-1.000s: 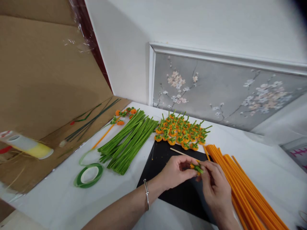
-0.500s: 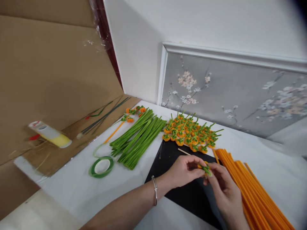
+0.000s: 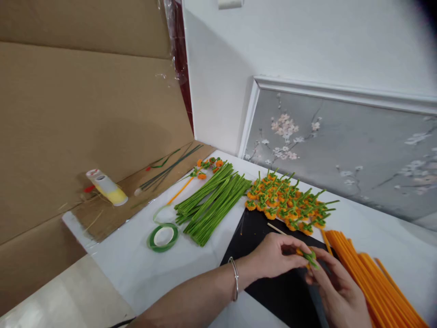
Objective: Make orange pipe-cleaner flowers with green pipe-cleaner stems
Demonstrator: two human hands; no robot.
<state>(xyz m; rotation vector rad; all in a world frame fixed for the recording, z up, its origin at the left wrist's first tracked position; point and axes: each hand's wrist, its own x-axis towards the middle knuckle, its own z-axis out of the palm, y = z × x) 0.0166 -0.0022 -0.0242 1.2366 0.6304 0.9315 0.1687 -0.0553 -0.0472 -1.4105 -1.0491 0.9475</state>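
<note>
Between my fingertips is a small orange pipe-cleaner flower with green leaves [image 3: 310,258], held over a black mat [image 3: 273,291]. My left hand [image 3: 282,255], with a silver bangle at the wrist, pinches it from the left. My right hand [image 3: 339,284] grips its other side with thumb and fingers, partly hiding it. A thin pale stick [image 3: 276,228] lies on the mat just behind my left hand. Beyond the mat, several finished orange flowers with green stems [image 3: 287,200] stand in rows. Orange pipe cleaners [image 3: 378,273] lie in a bundle beside my right hand.
Green pipe cleaners [image 3: 215,200] are piled left of the flowers. Nearby lies a roll of green tape [image 3: 163,238], its loose end near an orange strip. A yellow-and-white tube [image 3: 111,189] and thin dark stems [image 3: 170,166] rest on cardboard. A framed blossom picture [image 3: 327,136] leans behind.
The view has shifted, so everything sits further right and slightly lower. Both hands keep hold of the small flower, which is turned a little between the fingers.
</note>
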